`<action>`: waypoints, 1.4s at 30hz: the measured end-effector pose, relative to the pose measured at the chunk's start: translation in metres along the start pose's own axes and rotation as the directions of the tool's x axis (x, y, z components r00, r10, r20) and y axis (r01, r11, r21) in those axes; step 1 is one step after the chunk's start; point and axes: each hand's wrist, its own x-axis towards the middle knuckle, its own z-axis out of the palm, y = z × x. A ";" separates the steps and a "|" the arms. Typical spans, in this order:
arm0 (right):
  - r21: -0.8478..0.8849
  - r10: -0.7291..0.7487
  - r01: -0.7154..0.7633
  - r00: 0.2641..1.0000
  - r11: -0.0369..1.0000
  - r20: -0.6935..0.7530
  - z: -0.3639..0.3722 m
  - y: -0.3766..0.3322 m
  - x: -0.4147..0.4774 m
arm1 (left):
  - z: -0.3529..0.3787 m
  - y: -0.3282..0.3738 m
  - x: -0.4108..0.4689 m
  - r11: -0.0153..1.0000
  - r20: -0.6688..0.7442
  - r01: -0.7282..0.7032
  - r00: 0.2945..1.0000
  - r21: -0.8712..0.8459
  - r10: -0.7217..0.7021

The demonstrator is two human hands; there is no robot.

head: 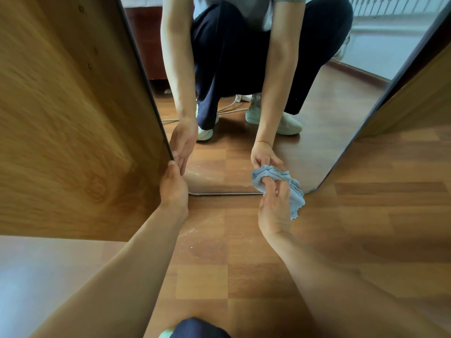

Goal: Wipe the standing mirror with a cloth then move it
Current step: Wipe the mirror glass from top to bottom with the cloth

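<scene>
The standing mirror (324,132) rests on the wooden floor with its thin dark frame, leaning back against wooden panels. It reflects a crouching person. My left hand (173,189) grips the mirror's lower left edge, thumb on the frame. My right hand (274,207) holds a bunched light blue cloth (280,181) pressed against the glass near the bottom right corner. The lower strip of glass looks dusty and smeared.
A wooden panel (68,132) stands at the left of the mirror and another (415,101) at the right. The wood-pattern floor (219,264) in front carries white dust specks. My knee (197,328) shows at the bottom edge. A white cable appears in the reflection.
</scene>
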 end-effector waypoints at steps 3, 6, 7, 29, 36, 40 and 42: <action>-0.027 0.006 -0.005 1.000 1.000 0.014 0.000 -0.002 -0.001 | -0.002 -0.007 0.007 1.000 0.017 0.015 1.000 -0.016 -0.014; -0.078 0.007 -0.005 1.000 0.997 0.016 0.000 -0.003 0.000 | -0.002 -0.011 0.011 1.000 0.026 0.018 0.999 -0.022 -0.018; -0.083 0.014 -0.011 1.000 0.997 0.027 0.001 -0.004 0.000 | -0.002 -0.011 0.012 1.000 0.030 0.022 0.999 -0.017 -0.022; 0.194 -0.443 0.401 0.847 0.896 0.295 0.042 -0.098 -0.002 | -0.004 -0.031 0.016 0.999 0.066 0.034 0.997 0.012 -0.035; 0.064 -0.462 0.481 0.784 0.874 0.414 0.053 -0.107 -0.004 | -0.004 -0.037 0.018 0.998 0.054 0.033 0.998 0.046 -0.036; 0.011 -0.495 0.556 0.732 0.831 0.469 0.051 -0.095 -0.004 | 0.002 -0.035 0.015 0.994 0.053 -0.004 0.999 0.111 -0.002; -0.015 -0.489 0.553 0.748 0.833 0.449 0.047 -0.088 -0.003 | 0.003 -0.036 0.015 0.991 0.048 -0.020 0.999 0.133 0.013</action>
